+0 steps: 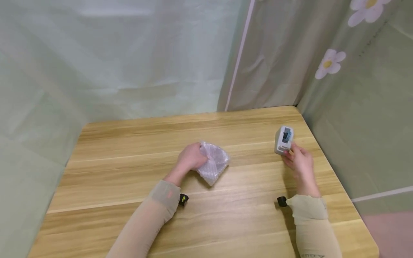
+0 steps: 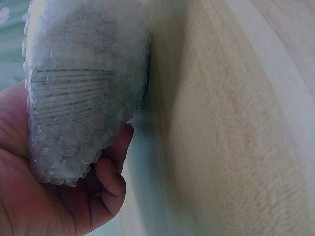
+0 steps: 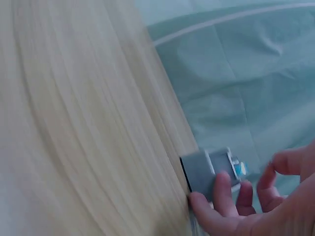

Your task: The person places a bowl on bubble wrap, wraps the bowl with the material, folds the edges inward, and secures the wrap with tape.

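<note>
My left hand (image 1: 192, 156) grips a bubble-wrapped package (image 1: 214, 163) at its left edge, near the middle of the wooden table (image 1: 129, 172). In the left wrist view, thin dark lines show through the bubble wrap (image 2: 88, 44); what it encloses cannot be made out. Curled fingers (image 2: 110, 182) of the left hand lie at its lower end. Over at the right, my right hand (image 1: 301, 163) touches the near end of a grey tape dispenser (image 1: 279, 141). In the right wrist view, several fingers meet the dispenser (image 3: 199, 172); thumb and forefinger come close together, and any tape between them is not visible.
Pale green curtains (image 1: 155, 64) hang behind and on both sides of the table, with white flowers (image 1: 330, 64) at the right. The table's right edge runs just beyond my right hand. Small black pieces (image 1: 281, 201) sit at both wrists.
</note>
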`<state>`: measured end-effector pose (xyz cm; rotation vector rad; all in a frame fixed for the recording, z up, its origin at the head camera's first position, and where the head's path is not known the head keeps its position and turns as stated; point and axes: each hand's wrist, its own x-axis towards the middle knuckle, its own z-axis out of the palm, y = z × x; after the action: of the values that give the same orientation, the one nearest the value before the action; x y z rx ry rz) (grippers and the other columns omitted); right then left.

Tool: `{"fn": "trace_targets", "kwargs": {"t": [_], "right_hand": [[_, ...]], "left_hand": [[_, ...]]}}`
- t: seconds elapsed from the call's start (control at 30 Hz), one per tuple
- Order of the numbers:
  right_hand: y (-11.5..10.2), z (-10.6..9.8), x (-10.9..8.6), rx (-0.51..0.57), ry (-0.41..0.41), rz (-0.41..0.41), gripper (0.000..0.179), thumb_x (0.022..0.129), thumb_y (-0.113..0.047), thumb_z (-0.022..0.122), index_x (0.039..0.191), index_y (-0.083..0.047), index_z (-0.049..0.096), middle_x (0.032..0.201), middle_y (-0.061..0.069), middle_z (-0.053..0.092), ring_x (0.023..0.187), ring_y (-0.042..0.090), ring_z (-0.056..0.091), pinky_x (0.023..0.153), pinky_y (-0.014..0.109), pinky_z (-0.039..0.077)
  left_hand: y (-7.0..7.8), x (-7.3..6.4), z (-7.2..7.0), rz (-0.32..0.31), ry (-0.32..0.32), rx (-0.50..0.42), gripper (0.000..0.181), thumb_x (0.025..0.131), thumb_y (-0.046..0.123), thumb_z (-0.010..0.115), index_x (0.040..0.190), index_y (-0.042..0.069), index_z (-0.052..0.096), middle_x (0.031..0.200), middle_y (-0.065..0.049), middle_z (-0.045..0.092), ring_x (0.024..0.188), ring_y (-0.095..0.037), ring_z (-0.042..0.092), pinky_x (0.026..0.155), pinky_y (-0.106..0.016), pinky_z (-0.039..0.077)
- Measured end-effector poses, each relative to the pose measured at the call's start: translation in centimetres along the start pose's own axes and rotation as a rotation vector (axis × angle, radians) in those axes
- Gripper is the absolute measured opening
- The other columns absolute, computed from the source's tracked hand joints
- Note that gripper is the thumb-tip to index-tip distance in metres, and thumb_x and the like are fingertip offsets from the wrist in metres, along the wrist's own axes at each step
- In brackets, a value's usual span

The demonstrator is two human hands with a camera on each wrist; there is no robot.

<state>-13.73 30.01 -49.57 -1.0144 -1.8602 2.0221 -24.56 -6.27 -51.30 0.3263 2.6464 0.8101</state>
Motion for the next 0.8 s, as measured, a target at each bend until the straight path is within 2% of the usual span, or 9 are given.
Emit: {"fn": "trace_targets", "kwargs": {"t": [0.17,0.37,0.5,0.6,0.7,0.8], "right_hand": [[0.6,1.0,-0.8,0.098,0.038,-0.052,0.057,0.114,-0.034,0.048,0.156,0.003,0.041,0.143,0.008,0.053,0.114,0.012,0.062,0.102,0.027,0.055],[2.0,1.5,-1.3,0.225,0.053,-0.06,0.056,0.115,-0.037,0.042,0.159,-0.003,0.039,0.147,0.005,0.047,0.121,0.015,0.057,0.113,0.029,0.047],[2.9,1.7,-1.5,0.31,0.033,-0.009,0.04,0.115,-0.034,0.044,0.14,-0.003,0.047,0.132,0.004,0.051,0.119,0.013,0.057,0.115,0.026,0.045],[3.4,1.7,-1.5,0.305,0.001,0.007,0.028,0.115,-0.032,0.046,0.124,-0.006,0.049,0.117,0.0,0.055,0.115,0.01,0.059,0.113,0.023,0.045],[3.6,1.5,-1.4,0.233,-0.025,-0.028,0.028,0.115,-0.03,0.047,0.125,-0.004,0.05,0.11,-0.002,0.058,0.113,0.007,0.061,0.113,0.023,0.046],[3.5,1.2,-1.2,0.165,-0.043,-0.043,0.033,0.114,-0.029,0.047,0.131,-0.001,0.049,0.117,0.002,0.058,0.114,0.006,0.062,0.113,0.024,0.046]], "left_hand": [[0.0,0.0,-0.1,0.003,0.002,-0.014,0.071,0.086,0.017,0.074,0.151,-0.002,0.054,0.14,-0.024,0.066,0.111,-0.038,0.067,0.103,-0.055,0.055],[-0.2,-0.1,0.1,-0.008,0.005,-0.031,0.07,0.087,0.018,0.073,0.152,-0.002,0.054,0.143,-0.024,0.064,0.116,-0.04,0.066,0.107,-0.057,0.053],[-0.4,-0.2,0.3,-0.012,0.007,-0.03,0.07,0.088,0.019,0.072,0.153,-0.001,0.053,0.147,-0.025,0.061,0.122,-0.042,0.064,0.111,-0.058,0.05],[-0.4,-0.3,0.4,-0.013,0.009,-0.024,0.071,0.087,0.019,0.072,0.153,-0.001,0.053,0.147,-0.025,0.061,0.125,-0.043,0.063,0.111,-0.058,0.049],[-0.4,-0.3,0.4,-0.01,0.018,-0.023,0.071,0.087,0.018,0.072,0.152,-0.001,0.054,0.147,-0.025,0.061,0.124,-0.043,0.064,0.11,-0.059,0.049],[-0.4,-0.3,0.5,-0.006,0.029,-0.02,0.071,0.086,0.018,0.072,0.152,-0.001,0.055,0.146,-0.024,0.062,0.123,-0.043,0.064,0.11,-0.058,0.05]]}}
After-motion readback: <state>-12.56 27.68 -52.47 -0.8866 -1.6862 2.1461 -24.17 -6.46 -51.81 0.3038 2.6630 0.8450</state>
